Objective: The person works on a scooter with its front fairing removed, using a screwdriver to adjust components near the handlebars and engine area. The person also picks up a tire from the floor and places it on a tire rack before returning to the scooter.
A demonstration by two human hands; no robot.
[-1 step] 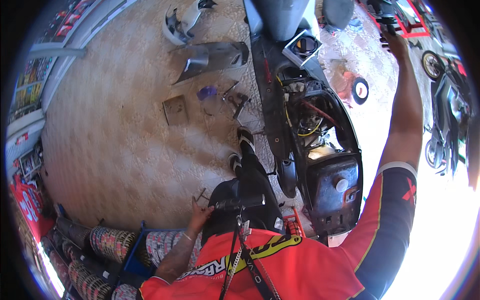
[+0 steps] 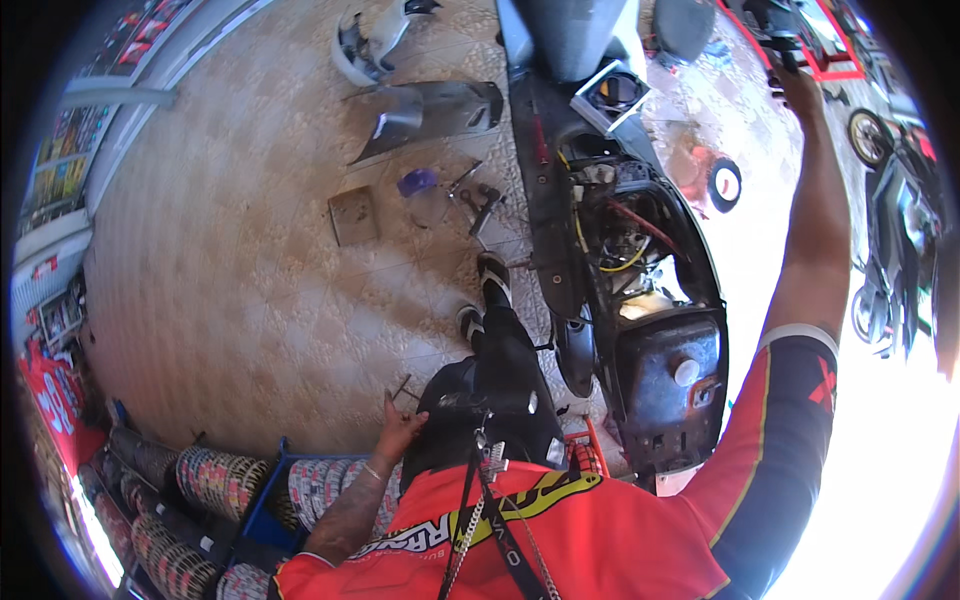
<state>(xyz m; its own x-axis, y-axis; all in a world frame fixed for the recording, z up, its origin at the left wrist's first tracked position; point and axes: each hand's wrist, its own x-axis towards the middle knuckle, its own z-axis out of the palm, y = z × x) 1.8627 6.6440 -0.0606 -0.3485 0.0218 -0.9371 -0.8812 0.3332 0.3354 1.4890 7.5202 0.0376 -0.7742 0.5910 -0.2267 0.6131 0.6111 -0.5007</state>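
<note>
My left hand is low beside my dark trousers. Its fingers are closed around a thin metal T-shaped tool that sticks up past them. My right arm stretches far forward to the upper right. There my right hand has its fingers curled at a black object by a red metal frame; the object's kind is unclear. In front of me to the right stands a partly stripped scooter with its seat off, showing wires, a yellow hose and a dark metal tank.
Body panels, a flat square tray, a purple item and metal parts lie on the tiled floor. A small wheel lies beyond the scooter. Stacked tyres stand lower left; another motorcycle stands far right.
The scene has shifted slightly to the right in the view. Both hands keep nearly the same places, the left with the T-shaped tool, the right at the black object.
</note>
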